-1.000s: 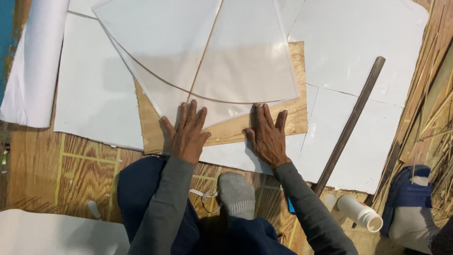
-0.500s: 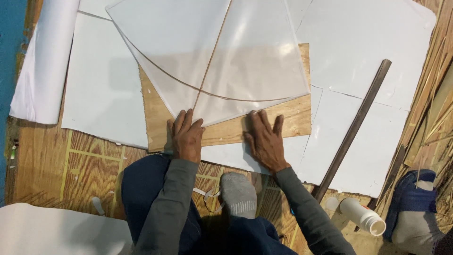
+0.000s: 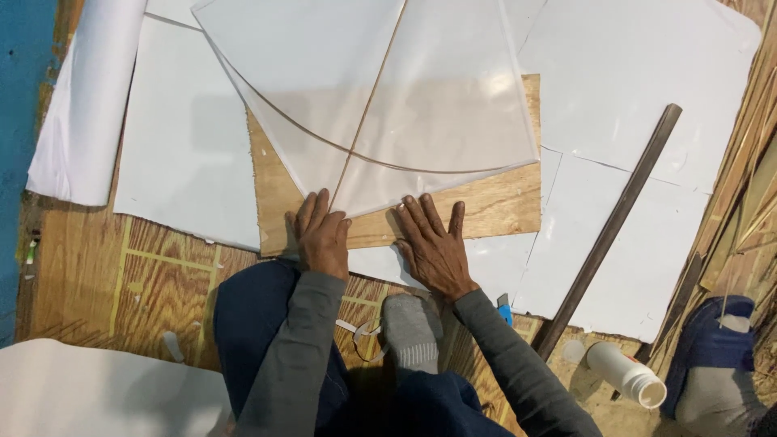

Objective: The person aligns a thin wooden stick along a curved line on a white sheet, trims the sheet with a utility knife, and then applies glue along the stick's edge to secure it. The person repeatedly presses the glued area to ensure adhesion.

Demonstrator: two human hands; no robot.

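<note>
Both hands' grip [image 3: 322, 235] [image 3: 433, 243] flat beside translucent paper kite [image 3: 380, 105].

Counted across the floor, seen from the head camera

Two hands, the left hand [image 3: 324, 236] and the right hand [image 3: 433, 247], lie flat with fingers spread; one translucent kite sheet [image 3: 437, 105] carries two thin sticks, a straight spine [image 3: 368, 105] and a curved bow [image 3: 324, 142]; one plywood board [image 3: 494, 212]; one long dark rod [image 3: 615, 226]; one white plastic bottle [image 3: 627, 375]; one roll of white paper [image 3: 89, 105]; one grey sock [image 3: 413, 336]; one blue shoe [image 3: 712, 348]; several loose white paper sheets [image 3: 190, 162], their number unclear where they overlap.
</note>
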